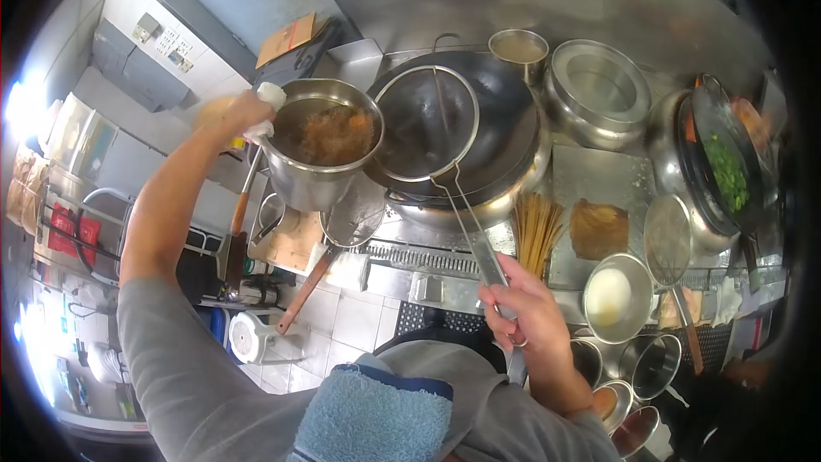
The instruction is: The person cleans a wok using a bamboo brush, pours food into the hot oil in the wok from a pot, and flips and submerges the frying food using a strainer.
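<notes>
My left hand (pixel 243 113) is closed around the rim of a steel pot (pixel 318 185), with a white cloth (pixel 271 96) at the grip. The pot is tilted toward the wok, and brown, crumbly-looking food (pixel 336 135) shows in it. My right hand (pixel 532 306) is closed on the long metal handle of a round mesh strainer (pixel 428 124). The strainer's hoop is over the left side of a large dark wok (pixel 506 133), just right of the pot's rim. Whether the pot touches the hoop I cannot tell.
Steel pots (pixel 601 90) and a smaller container (pixel 518 46) stand behind the wok. A bundle of bamboo sticks (pixel 537 231), a brown slab (pixel 599 228) and a bowl with white contents (pixel 608 295) lie at right. Chopped greens (pixel 726 173) fill a far-right pan. A wooden-handled strainer (pixel 352 218) lies below the pot.
</notes>
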The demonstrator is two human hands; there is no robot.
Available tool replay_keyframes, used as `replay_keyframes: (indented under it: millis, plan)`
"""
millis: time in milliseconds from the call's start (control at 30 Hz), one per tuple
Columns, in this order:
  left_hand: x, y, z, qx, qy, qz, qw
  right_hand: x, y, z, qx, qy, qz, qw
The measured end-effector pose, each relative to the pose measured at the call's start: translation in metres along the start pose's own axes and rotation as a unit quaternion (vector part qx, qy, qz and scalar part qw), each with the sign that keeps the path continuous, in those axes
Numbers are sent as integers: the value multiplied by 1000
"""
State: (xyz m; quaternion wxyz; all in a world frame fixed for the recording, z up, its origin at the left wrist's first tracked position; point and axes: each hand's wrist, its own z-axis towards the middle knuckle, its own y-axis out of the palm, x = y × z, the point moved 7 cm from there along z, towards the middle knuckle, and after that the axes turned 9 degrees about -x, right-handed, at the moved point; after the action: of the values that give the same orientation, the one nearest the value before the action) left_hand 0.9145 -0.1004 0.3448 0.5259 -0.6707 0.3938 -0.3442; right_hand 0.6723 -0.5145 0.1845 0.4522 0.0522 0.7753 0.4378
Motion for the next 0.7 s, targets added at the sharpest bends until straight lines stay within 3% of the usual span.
replay_keyframes:
  millis: [133, 433, 700]
  plan:
    - [20, -5, 26, 40, 27, 118, 992, 0, -7, -2, -8, 15, -10, 1000]
    - [74, -4, 36, 59, 36, 244, 967, -10, -4, 0, -32, -21, 45, 998]
    - [109, 3, 29, 80, 61, 275, 956, 0, -18, 0, -2, -24, 87, 996]
